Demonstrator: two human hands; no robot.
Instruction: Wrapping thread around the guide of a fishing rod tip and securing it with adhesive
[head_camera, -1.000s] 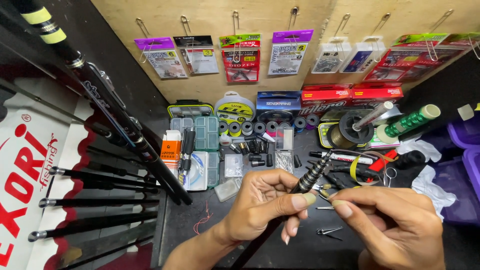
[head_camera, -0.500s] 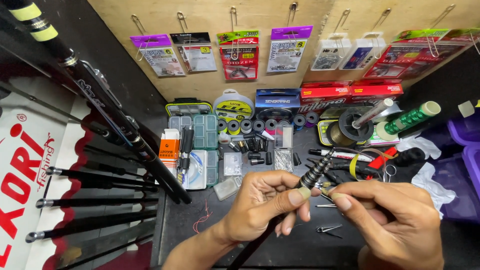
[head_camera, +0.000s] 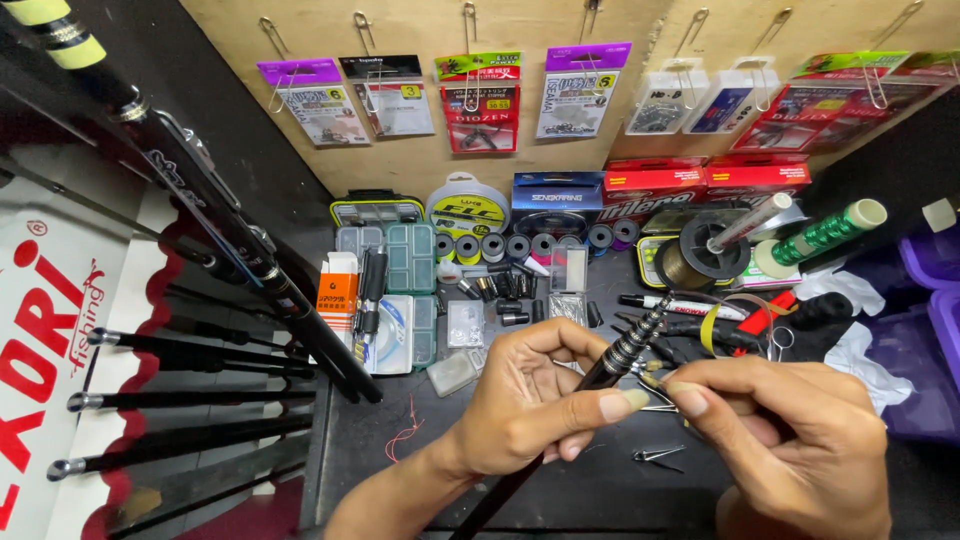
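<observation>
Fishing rod section (head_camera: 610, 365), black with ribbed rings near its tip, runs slantwise up from the lower middle, above the dark bench (head_camera: 600, 490) and in front of the spool of line (head_camera: 700, 260). Left hand (head_camera: 530, 400) wraps around the rod's shaft, fingers (head_camera: 620, 405) closed on it with the thumb pressed along the side. Right hand (head_camera: 790, 440) meets it just beside the ribbed part, its fingertips pinched together against the rod; what lies between them is too small to tell. Small metal clippers (head_camera: 658, 457) lie on the bench below the hands. Clear tackle boxes (head_camera: 400, 300) sit left of the spool, near the leaning black rods (head_camera: 200, 345).
</observation>
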